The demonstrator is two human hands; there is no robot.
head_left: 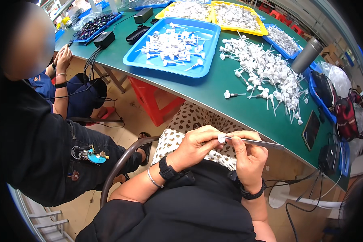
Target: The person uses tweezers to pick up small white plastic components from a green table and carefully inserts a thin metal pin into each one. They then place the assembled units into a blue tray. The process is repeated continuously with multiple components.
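Observation:
Above my lap, my left hand [198,146] pinches a small white plastic part [221,138] with a round end. My right hand [249,156] grips slim metal tweezers [270,144], their pointed end at the white part and their broad end sticking out to the right. The fingers hide most of the part and the middle of the tool. On the green table [205,90] ahead lies a loose pile of similar white parts [270,68] with thin stems. A blue tray [130,59] left of the pile holds more of them.
Yellow trays [263,30] full of white parts stand farther back. A grey metal bottle [307,55], a phone [311,130] and bags [347,115] line the table's right side. Close on my left stands a person in black [32,145]; another sits beyond. A red stool [149,101] is under the table.

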